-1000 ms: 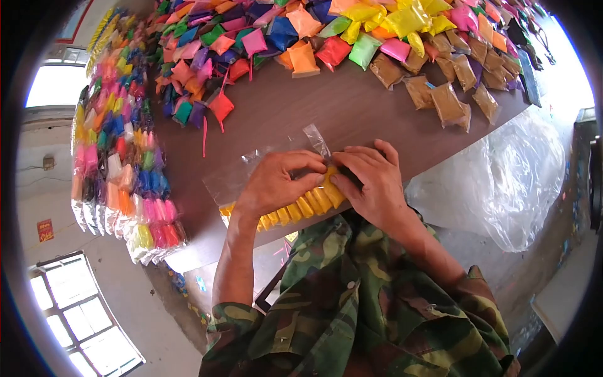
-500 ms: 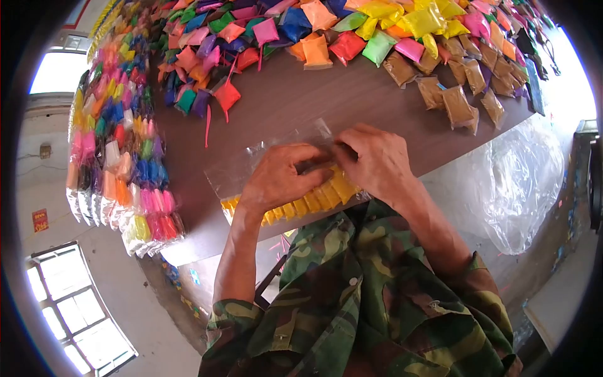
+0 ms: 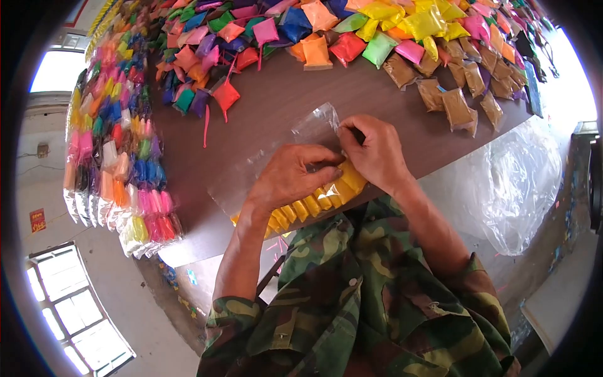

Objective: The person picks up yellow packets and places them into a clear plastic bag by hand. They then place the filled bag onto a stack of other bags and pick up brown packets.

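Observation:
A clear plastic bag (image 3: 235, 182) lies near the table's front edge, with a row of several yellow packets (image 3: 312, 205) along its near side. My left hand (image 3: 298, 173) rests over the bag, thumb and fingers pinched close together at the right end of the row. Beside it, my right hand (image 3: 375, 151) pinches the bag's edge at the upper right. A transparent flap (image 3: 317, 122) stands up behind the two hands. The fingertips almost meet, and they hide part of the plastic between them.
Colourful packets (image 3: 295, 25) are heaped along the table's far side, with brown packets (image 3: 457, 108) at the right. Filled multicoloured bags (image 3: 119, 157) stack at the left. Loose clear plastic (image 3: 509, 188) hangs beyond the table's right front edge.
My right hand has shifted slightly up, and its fingers have closed on the plastic's edge. The clear flap stands higher, and more of the yellow packets at the right end shows.

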The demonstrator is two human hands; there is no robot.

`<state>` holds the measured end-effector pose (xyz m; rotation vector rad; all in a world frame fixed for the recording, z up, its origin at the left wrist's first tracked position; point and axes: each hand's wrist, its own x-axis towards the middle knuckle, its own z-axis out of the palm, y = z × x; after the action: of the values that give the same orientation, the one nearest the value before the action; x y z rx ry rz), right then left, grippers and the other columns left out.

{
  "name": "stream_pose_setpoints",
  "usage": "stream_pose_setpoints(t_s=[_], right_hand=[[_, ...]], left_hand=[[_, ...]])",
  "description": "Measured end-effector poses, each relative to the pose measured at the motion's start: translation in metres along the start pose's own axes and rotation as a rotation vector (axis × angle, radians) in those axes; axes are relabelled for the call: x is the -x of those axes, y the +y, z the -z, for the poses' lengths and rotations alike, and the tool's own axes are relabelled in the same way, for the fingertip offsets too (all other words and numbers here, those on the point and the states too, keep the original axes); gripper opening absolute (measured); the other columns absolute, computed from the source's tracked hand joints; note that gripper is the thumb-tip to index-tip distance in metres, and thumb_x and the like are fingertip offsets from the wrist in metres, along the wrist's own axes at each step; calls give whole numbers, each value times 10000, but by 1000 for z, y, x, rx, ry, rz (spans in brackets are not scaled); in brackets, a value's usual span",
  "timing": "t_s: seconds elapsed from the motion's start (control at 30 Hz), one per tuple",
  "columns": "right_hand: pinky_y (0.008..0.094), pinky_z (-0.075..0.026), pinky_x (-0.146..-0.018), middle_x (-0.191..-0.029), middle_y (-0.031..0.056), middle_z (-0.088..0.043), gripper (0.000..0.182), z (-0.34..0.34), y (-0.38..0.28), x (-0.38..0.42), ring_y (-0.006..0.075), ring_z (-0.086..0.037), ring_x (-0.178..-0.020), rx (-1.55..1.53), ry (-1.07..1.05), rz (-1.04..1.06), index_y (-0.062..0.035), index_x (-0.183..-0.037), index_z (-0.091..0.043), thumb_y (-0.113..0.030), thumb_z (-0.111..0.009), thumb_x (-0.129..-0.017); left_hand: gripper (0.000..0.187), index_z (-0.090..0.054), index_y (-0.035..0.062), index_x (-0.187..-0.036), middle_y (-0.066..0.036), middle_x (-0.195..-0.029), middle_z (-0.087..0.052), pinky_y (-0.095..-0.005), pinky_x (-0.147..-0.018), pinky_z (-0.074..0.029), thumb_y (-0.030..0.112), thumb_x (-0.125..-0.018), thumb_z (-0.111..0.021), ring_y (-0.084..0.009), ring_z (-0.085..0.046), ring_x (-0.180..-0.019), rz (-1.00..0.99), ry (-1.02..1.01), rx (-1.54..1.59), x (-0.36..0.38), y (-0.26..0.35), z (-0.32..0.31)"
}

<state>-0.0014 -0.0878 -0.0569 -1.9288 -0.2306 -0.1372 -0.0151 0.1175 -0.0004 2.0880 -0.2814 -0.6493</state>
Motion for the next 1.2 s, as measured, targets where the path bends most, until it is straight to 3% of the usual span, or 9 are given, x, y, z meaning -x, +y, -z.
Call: stream_pose_setpoints(t_s=[0.03,0.13,0.2,0.3,0.57,0.77,1.03,1.13,1.2], right_hand=[[389,-569,-738,-890,176,-745,92,2,0,-1,318,-748,-792,6,-22,-10,0,-1013,-742,-80,-734,-969],[449,-580,-743,-891,196,-748,65,3,3,-4,406,-743,-844,-68,-36,-42,-11,-956,-737,-56,-728,-910],[442,-582,-745,-890,195,-751,69,4,1,-3,396,-750,-837,-77,-32,-67,-10,-961,-736,-66,-726,-921],[433,-583,-744,-880,191,-750,78,2,-1,-3,384,-758,-824,-66,-22,-94,-12,-969,-738,-80,-726,-934],[403,-572,-714,-835,179,-742,91,1,-1,-2,362,-741,-759,-19,-1,-101,-26,-978,-746,-113,-738,-952],[398,-575,-711,-829,186,-742,122,1,2,-4,343,-746,-745,-32,-37,-121,-17,-983,-748,-135,-721,-970],[398,-584,-722,-827,180,-753,140,1,5,-6,322,-743,-706,-15,-6,-162,-6,-998,-747,-139,-704,-990],[406,-590,-728,-930,161,-770,133,7,-2,-3,318,-762,-787,-54,-23,-224,-17,-1051,-740,-132,-725,-985],[412,-599,-762,-1041,157,-762,186,16,-19,5,327,-762,-898,51,29,-5,-29,-1119,-730,-115,-754,-956]], left_hand=[[369,-792,17,-1234,-151,-1132,-816,-386,-923,-594,246,-945,-793,-254,-778,-1016,6,13,2,0,0,-1],[391,-777,4,-1261,-151,-1160,-811,-374,-939,-587,247,-955,-802,-233,-774,-1041,-18,87,-5,5,1,1],[392,-770,-8,-1274,-142,-1199,-808,-348,-953,-577,215,-956,-819,-192,-762,-1058,-90,186,-27,16,2,6],[509,-757,-6,-1279,-189,-1231,-784,-430,-991,-581,382,-957,-828,-357,-762,-1133,-41,239,-185,38,-2,19],[1042,-624,-9,-1460,-228,-1394,-696,-519,-1116,-515,617,-698,-959,-426,-666,-1292,-99,339,-291,86,-8,-14],[1004,-660,8,-1429,-218,-1394,-703,-474,-1072,-553,513,-634,-1010,-414,-696,-1253,-126,426,-704,89,3,-20],[573,-790,9,-1173,-167,-1079,-802,-426,-889,-611,369,-768,-977,-334,-781,-985,-147,351,-436,78,-19,-10],[501,-811,8,-1129,-161,-1039,-806,-410,-856,-612,315,-771,-978,-318,-782,-947,-188,363,-389,77,-25,-9],[477,-820,15,-1124,-155,-1019,-806,-404,-837,-611,291,-769,-978,-309,-779,-926,-180,373,-370,78,-26,-10]])
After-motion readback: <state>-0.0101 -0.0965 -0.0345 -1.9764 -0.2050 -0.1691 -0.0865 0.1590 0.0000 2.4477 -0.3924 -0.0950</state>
